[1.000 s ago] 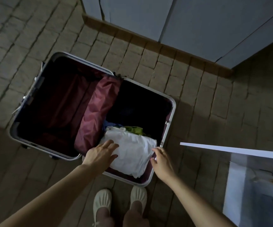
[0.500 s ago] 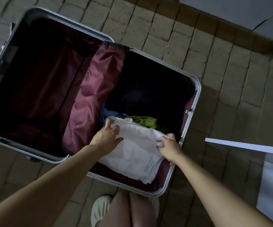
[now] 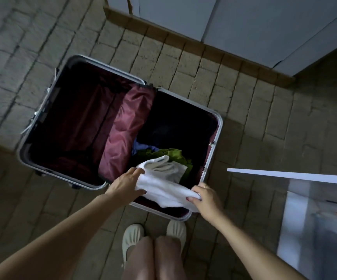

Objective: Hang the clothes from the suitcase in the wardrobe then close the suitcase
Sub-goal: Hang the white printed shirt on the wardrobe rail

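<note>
A: Now vs half a second back: white cotton garment (image 3: 163,188) no longer lies flat, it's bunched and lifted off the pile, sagging between both hands.
B: Suitcase?
A: Open silver-framed hard-shell suitcase (image 3: 217,142) flat on the rough stone-brick floor (image 3: 244,122). Left half is dark maroon lining, glossy crumpled maroon divider flap (image 3: 127,134) down the middle. Right half holds a blue cloth (image 3: 141,147) and a green fuzzy garment (image 3: 169,155) under the white one.
B: Hands?
A: Left hand (image 3: 127,183) grips the garment's left end, thumb underneath. Right hand (image 3: 204,196) pinches the right end over the suitcase's near corner.
B: Wardrobe?
A: Pale grey flat-panel wardrobe (image 3: 234,19) at top, well apart from the suitcase.
</note>
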